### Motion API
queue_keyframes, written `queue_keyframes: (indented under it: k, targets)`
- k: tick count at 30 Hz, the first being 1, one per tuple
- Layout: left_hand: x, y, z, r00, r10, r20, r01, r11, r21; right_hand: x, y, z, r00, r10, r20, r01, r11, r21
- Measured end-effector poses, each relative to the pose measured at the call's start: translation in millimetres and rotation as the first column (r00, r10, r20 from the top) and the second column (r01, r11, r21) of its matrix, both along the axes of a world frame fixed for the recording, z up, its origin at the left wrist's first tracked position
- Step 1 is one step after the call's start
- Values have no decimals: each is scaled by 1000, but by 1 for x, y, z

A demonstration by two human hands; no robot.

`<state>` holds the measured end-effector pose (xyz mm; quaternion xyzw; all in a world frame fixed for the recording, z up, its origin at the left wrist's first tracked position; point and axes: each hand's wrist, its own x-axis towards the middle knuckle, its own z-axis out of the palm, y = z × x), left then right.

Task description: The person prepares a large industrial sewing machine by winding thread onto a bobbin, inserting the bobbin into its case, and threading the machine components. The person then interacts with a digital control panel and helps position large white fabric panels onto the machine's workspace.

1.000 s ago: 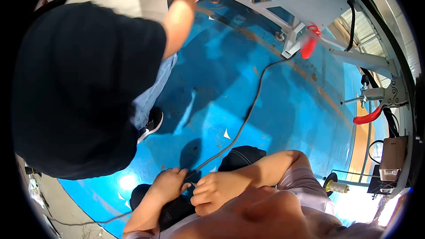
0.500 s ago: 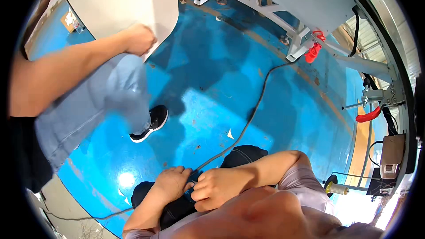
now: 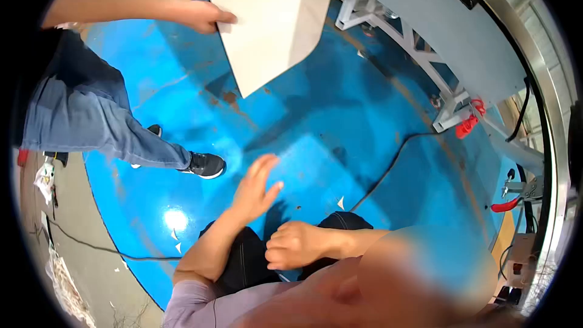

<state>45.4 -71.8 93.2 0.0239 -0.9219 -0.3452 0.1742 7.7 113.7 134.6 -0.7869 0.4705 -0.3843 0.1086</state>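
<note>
My left hand [image 3: 255, 189] is raised over the blue floor with its thumb and fingers apart, and holds nothing. Close to my knees, my right hand [image 3: 293, 246] has its fingers curled; whether anything is inside them is hidden. At the upper left, a co-worker's hand [image 3: 209, 17] grips the edge of a large pale panel [image 3: 267, 18]. The panel's lower corner points down over the floor.
A grey cable [image 3: 388, 170] crosses the blue floor [image 3: 340, 164]. A white metal frame [image 3: 419, 54] stands at the upper right, with a red object [image 3: 466, 126] beside its foot. A red-handled clamp [image 3: 505, 206] is at the right. The co-worker's shoe [image 3: 206, 165] is at left.
My left hand has lifted away from my right hand and opened. The co-worker has stepped back to the left and now holds the panel's edge. The view has shifted.
</note>
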Motion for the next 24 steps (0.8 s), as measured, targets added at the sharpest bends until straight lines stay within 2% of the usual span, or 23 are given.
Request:
queue_keyframes:
  k: [1, 2, 3, 5, 6, 7, 8, 9, 10, 11, 12, 13, 14, 16, 17, 18, 19, 21, 22, 23, 24]
  targets:
    - [-8, -5, 4, 998, 56, -26, -50, 981, 188, 3, -2, -9, 998, -55, 9, 55, 998, -15]
    - [-18, -16, 15, 989, 138, -55, -109, 928, 356, -3, -10, -25, 988, -124, 94, 125, 992, -12]
    - [-25, -26, 35, 988, 142, -57, -114, 931, 347, -9, -11, -11, 985, -170, 4, 170, 985, 27]
    - [-43, -43, 59, 923, 331, -196, -250, 903, 350, -24, -1, 0, 961, -238, -143, 253, 962, 101]
    - [-47, -52, 65, 903, 362, -233, -266, 895, 357, -26, 8, 2, 960, -236, -150, 252, 963, 99]
    - [-52, -59, 66, 883, 389, -262, -283, 888, 362, -29, 22, -7, 910, -400, -105, 413, 891, 188]
    - [-63, -69, 92, 809, 458, -369, -357, 881, 310, -35, 32, -8, 822, -562, -91, 564, 783, 262]
    - [-71, -71, 121, 724, 512, -463, -437, 859, 265, -38, 48, 2, 754, -620, -219, 649, 650, 394]
    - [-92, -72, 135, 676, 589, -444, -465, 807, 363, -39, 85, -25, 517, -767, -380, 852, 419, 314]
    - [-105, -74, 120, 677, 591, -440, -466, 806, 365, -31, 100, -28, 417, -812, -408, 904, 326, 275]
    - [-124, -78, 108, 654, 668, -356, -541, 741, 397, -28, 109, -22, 299, -853, -427, 948, 215, 235]
    - [-131, -75, 124, 658, 709, -255, -594, 696, 403, -14, 119, -1, 75, -930, -360, 984, 10, 179]
    - [-133, -74, 132, 673, 702, -233, -572, 694, 438, -20, 126, 8, 67, -927, -370, 982, -4, 187]
    - [-164, -71, 95, 698, 690, -192, -593, 707, 385, 0, 134, 34, -55, -929, -366, 959, -151, 240]
    - [-173, -82, 63, 611, 771, -183, -687, 630, 363, -23, 139, 25, -5, -934, -357, 969, -93, 230]
    - [-178, -101, 42, 705, 702, -96, -593, 658, 464, -23, 146, 19, 8, -934, -358, 971, -78, 224]
    - [-189, -117, 39, 790, 613, -20, -504, 667, 548, -19, 151, 27, -22, -936, -352, 962, -115, 246]
    - [-207, -136, 0, 769, 639, 2, -565, 679, 469, -27, 150, 33, 128, -925, -358, 899, -44, 435]
    - [-218, -158, -33, 797, 602, -44, -491, 690, 531, -15, 150, 41, 104, -913, -395, 882, -99, 461]
    - [-228, -167, -34, 811, 576, -101, -408, 682, 607, -12, 158, 54, 103, -916, -388, 881, -97, 464]
    - [-204, -173, -35, 794, 608, -26, -457, 624, 634, 6, 153, 39, 103, -901, -420, 903, -93, 420]
